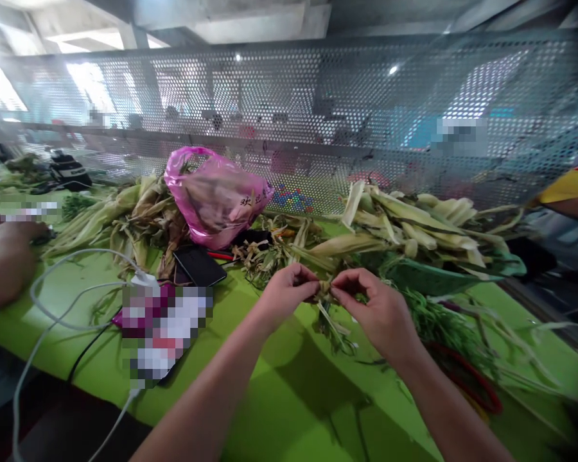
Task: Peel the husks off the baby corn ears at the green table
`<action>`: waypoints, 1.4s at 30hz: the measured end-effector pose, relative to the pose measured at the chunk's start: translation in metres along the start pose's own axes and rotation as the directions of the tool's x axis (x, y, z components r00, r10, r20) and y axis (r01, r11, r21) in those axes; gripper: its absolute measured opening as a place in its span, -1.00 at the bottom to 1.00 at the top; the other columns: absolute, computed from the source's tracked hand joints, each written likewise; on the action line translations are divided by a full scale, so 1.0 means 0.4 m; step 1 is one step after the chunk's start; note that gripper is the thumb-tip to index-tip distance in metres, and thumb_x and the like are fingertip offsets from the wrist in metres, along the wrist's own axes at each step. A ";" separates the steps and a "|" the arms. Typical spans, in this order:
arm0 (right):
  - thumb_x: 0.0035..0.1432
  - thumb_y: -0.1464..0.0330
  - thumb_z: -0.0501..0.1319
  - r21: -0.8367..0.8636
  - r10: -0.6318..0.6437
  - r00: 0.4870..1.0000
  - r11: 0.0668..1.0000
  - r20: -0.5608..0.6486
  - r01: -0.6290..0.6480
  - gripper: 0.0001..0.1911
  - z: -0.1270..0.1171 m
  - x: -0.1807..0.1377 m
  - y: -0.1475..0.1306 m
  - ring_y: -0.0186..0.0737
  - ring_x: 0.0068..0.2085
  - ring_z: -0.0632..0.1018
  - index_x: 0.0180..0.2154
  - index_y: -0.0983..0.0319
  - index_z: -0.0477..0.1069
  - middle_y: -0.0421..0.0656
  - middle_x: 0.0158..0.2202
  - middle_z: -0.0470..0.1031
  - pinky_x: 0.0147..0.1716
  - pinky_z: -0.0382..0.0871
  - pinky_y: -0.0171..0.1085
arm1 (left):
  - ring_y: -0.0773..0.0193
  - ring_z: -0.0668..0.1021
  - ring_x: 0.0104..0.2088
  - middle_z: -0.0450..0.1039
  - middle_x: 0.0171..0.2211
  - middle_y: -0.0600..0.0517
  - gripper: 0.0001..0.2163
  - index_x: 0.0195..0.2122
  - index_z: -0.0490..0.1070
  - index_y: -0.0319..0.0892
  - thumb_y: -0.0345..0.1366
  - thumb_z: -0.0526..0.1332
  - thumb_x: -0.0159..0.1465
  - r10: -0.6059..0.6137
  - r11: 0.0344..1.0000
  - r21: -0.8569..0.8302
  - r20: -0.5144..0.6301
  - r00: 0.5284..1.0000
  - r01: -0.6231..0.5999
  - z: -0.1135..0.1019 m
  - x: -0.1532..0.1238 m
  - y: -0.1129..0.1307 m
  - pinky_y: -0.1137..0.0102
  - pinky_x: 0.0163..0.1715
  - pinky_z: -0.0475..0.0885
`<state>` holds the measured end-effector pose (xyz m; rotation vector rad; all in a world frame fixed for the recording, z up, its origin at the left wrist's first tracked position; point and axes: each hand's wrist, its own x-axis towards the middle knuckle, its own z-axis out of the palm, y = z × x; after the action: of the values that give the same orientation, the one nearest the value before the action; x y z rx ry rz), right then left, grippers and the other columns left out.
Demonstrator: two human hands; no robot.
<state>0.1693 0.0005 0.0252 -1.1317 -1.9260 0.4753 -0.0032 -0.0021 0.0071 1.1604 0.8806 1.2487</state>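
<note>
Over the middle of the green table [260,410], my left hand [289,289] and my right hand [373,305] face each other. Between them is a small knotted piece of corn husk [324,287]. Thumb and fingers of each hand pinch one side of it. Below the fingers, thin green strands [334,328] hang or lie; I cannot tell whether they join the husk. Close behind my hands lies a heap of pale dried corn husks [414,224], partly on a green tray [428,276].
A pink plastic bag [216,199] stands behind a black phone [200,265]. At left lie a lit phone [173,333], a purple power bank [137,311] and a looping white cable [33,282]. Another person's arm [9,263] rests far left. A perforated metal screen [289,102] borders the table's back.
</note>
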 end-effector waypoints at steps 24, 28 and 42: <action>0.16 0.32 0.17 -0.066 -0.037 0.997 0.997 0.070 0.042 -0.88 -0.018 0.008 0.002 -0.16 -0.30 0.54 -0.31 0.18 0.46 -0.14 -0.33 0.54 -0.27 0.39 -0.22 | 0.43 0.44 -0.43 0.42 -0.44 0.07 -0.83 -0.36 0.41 -0.29 -0.47 0.32 0.00 -0.059 0.998 -0.033 -0.010 0.998 0.059 0.001 0.000 0.003 0.47 -0.35 0.33; 0.19 0.33 0.13 -0.135 -0.058 0.997 0.989 0.058 0.065 -0.88 -0.011 0.005 -0.006 -0.17 -0.32 0.54 -0.28 0.18 0.43 -0.14 -0.34 0.54 -0.30 0.38 -0.24 | 0.42 0.45 -0.45 0.42 -0.46 0.08 -0.81 -0.36 0.38 -0.28 -0.47 0.33 -0.01 -0.065 0.996 -0.069 -0.030 0.997 0.062 0.004 0.002 0.000 0.47 -0.38 0.34; 0.24 0.36 0.09 -0.220 -0.161 0.980 0.958 0.115 0.183 -0.87 -0.022 0.003 -0.004 -0.15 -0.27 0.52 -0.25 0.16 0.41 -0.13 -0.30 0.50 -0.25 0.36 -0.22 | 0.41 0.46 -0.47 0.41 -0.51 0.10 -0.70 -0.40 0.36 -0.27 -0.35 0.44 -0.10 -0.086 0.993 -0.080 -0.053 0.995 0.081 0.007 0.007 -0.009 0.46 -0.39 0.36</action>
<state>0.1754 -0.0002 0.0320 -1.0879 -2.1854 0.2181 0.0009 0.0004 0.0046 1.0210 0.9052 1.2415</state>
